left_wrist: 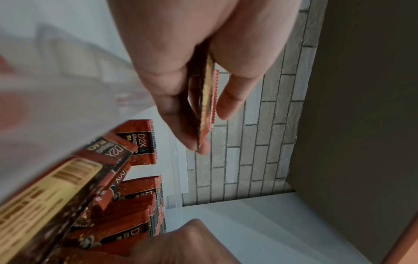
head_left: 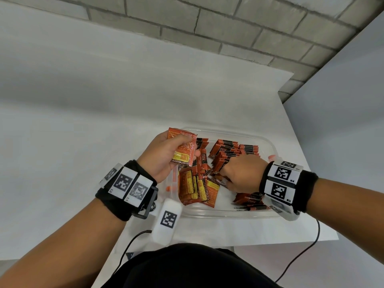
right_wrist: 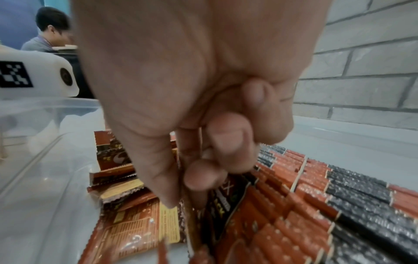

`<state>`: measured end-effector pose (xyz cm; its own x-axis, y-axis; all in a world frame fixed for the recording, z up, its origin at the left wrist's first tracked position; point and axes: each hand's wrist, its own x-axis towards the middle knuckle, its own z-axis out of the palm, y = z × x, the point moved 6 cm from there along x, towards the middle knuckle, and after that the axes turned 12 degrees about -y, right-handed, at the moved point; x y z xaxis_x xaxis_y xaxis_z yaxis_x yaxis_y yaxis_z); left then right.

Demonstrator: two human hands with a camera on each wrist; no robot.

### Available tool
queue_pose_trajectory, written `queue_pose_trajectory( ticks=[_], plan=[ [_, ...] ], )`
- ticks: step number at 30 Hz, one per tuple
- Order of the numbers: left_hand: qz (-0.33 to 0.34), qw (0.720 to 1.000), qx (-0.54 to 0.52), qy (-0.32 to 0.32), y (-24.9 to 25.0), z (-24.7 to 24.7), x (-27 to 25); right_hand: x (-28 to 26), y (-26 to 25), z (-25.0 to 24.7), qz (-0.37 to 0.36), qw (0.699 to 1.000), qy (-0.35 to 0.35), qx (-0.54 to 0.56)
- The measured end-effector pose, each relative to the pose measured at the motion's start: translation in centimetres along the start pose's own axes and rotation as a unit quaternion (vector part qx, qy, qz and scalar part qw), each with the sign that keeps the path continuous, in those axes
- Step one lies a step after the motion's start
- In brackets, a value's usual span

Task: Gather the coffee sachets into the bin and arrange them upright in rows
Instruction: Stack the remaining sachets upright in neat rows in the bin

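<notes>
A clear plastic bin on the white table holds many orange-and-black coffee sachets. Upright rows fill its far right part; loose sachets lie flat near the front. My left hand holds a small stack of sachets above the bin's left side, pinched between thumb and fingers. My right hand reaches down into the bin, its curled fingers pinching a sachet beside the upright rows.
The white table ends close on the right, next to a grey wall. A brick wall stands behind. Black cables hang off the near edge. Another person sits in the background of the right wrist view.
</notes>
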<state>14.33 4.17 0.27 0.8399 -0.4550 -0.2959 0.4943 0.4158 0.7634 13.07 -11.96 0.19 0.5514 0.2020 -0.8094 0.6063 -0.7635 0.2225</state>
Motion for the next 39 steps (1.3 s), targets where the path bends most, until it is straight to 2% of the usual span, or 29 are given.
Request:
queue_pose_trajectory(
  ticks=[7,14,26,33,39],
  plan=[
    [0.001,1.0,-0.002,-0.004,0.0,0.0,-0.1,-0.2,-0.3,0.3,-0.067,0.995,-0.023,0.069],
    [-0.002,1.0,0.004,-0.002,0.0,-0.1,-0.1,-0.6,0.8,-1.2,-0.009,0.998,0.04,0.051],
    [-0.004,1.0,-0.005,0.001,0.0,-0.1,-0.1,0.2,0.4,-1.1,0.023,0.998,0.006,0.05],
    [-0.006,1.0,-0.005,0.0,0.0,-0.1,0.0,0.5,-0.2,-0.2,-0.033,0.998,-0.024,0.046],
    [-0.005,1.0,-0.006,-0.004,-0.1,-0.3,0.0,0.0,0.7,-1.0,-0.011,0.998,-0.012,0.063]
  ],
)
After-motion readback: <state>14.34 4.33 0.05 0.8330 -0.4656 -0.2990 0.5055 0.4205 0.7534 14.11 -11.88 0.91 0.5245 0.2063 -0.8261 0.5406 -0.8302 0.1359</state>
